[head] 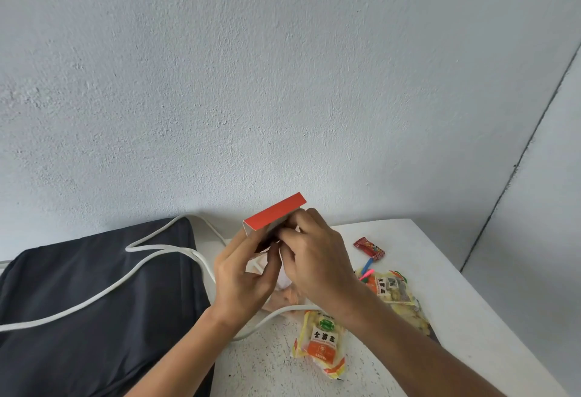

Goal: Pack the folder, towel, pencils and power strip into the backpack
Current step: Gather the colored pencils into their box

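Step in hand looks like the pencils: both hands are up off the surface (408,239) working on a small red box (274,211), probably the pencil box.

Left hand (242,274): grip wrapped round the box's lower end, holding it tilted. Right hand (314,258): fingertips pinched at the box's open face, either a flap or the contents; can't tell which.

Backpack (94,302) lies flat, down and left of the grips, white cord (141,271) looped across it. Opening not visible.

Next move, my guess: close the box, find the bag's opening, drop it in.

Hidden: folder, towel and power strip body not identifiable. Something pink behind the hands is unclear. Snack packets (323,340) and a red candy (369,249) sit right of the grips.
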Tool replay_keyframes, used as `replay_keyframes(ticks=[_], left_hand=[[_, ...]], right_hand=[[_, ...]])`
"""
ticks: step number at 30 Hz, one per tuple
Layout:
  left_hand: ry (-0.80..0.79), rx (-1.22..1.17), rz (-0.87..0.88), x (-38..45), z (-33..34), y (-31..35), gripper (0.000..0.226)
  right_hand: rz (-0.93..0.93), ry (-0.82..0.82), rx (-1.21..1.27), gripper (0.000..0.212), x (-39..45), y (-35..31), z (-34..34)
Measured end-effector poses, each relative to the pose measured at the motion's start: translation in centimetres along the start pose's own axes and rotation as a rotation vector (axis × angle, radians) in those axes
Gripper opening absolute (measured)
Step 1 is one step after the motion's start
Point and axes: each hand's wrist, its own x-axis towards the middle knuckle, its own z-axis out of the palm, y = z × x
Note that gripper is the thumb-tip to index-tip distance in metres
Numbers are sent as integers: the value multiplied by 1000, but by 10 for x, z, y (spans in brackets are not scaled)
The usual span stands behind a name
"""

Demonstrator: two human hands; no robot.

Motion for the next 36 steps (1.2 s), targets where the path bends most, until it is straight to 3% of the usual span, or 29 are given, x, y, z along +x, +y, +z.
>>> replay_keyframes(ticks=[2, 4, 6, 9, 12, 14, 17, 19, 23, 25, 27, 32, 34, 36], left_hand=[[-2, -4, -20, -1, -1, -1, 38], [4, 11, -20, 0, -3, -1, 40], [1, 35, 5, 2, -5, 0, 44], [-2, 50, 25, 3, -8, 0, 50], [-2, 52, -8, -3, -9, -5, 50], [-18, 54, -16, -7, -8, -7, 50], [-40, 47, -40, -9, -3, -9, 59], [-51, 47, -51, -11, 0, -9, 66], [-69, 43, -45, -15, 2, -11, 69], [-73, 44, -54, -16, 1, -13, 68], [-79, 45, -59, -17, 0, -14, 68], [-73, 53, -84, -19, 0, -18, 67], [-65, 49, -101, -20, 0, -17, 67], [-70, 47, -97, -22, 0, -16, 67]], right_hand=[[9, -42, -20, 32, -1, 0, 0], [62, -79, 125, 35, -3, 2, 0], [161, -21, 336, 34, -3, 13, -1], [364, 36, 402, 26, -6, 48, 3], [590, -300, 249, 26, -28, 85, 20], [621, -481, 104, 35, -52, 102, 35], [473, -710, -94, 54, -77, 113, 53], [308, -779, -222, 56, -86, 116, 63], [108, -670, -351, 24, -83, 115, 72], [5, -718, -357, 29, -84, 118, 80], [-29, -638, -296, 29, -83, 115, 80], [294, -82, 433, 9, -60, 81, 60], [339, 144, 708, 9, -40, 56, 38], [352, 268, 931, 8, -25, 32, 16]])
